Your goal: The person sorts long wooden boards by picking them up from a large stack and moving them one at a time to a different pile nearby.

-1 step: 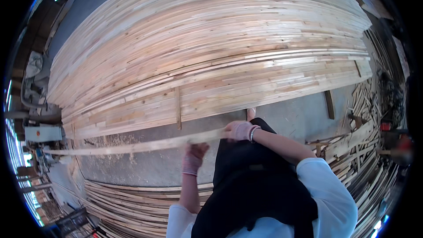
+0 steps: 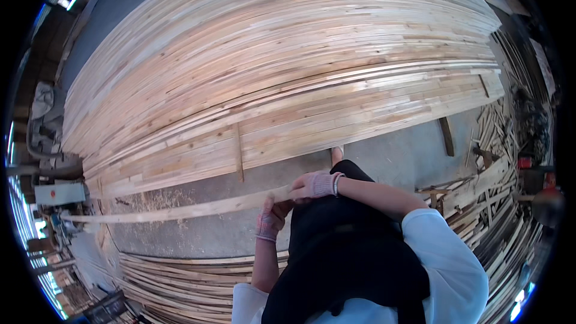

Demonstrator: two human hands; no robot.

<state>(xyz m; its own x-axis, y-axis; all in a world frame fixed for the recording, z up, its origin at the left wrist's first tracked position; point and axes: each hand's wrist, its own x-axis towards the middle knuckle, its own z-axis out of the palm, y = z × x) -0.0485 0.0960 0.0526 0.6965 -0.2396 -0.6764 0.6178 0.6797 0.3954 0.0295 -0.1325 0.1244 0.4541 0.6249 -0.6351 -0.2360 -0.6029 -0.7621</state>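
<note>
A long, thin pale wooden strip point(image 2: 198, 209) runs from my hands out to the machine at the far left. My right hand point(image 2: 317, 185), in a pinkish knitted glove, is closed over the strip's near end. Just left of it, my left hand point(image 2: 271, 217), gloved alike, has its fingers folded around the strip's lower edge, thumb up against the wood. The two hands almost touch in front of my dark apron. Parts of the fingers are hidden behind the strip.
A broad stack of pale planks point(image 2: 288, 54) fills the far side, with a short stick point(image 2: 238, 153) lying across its near edge. Long strips point(image 2: 186, 270) lie behind at the lower left. Scrap wood point(image 2: 495, 138) is heaped at the right; a machine point(image 2: 60, 193) stands at the left.
My left hand has risen to the right and now grips the strip; before, it was blurred just below it. My right hand has shifted slightly left and nearer me, along with the strip's end.
</note>
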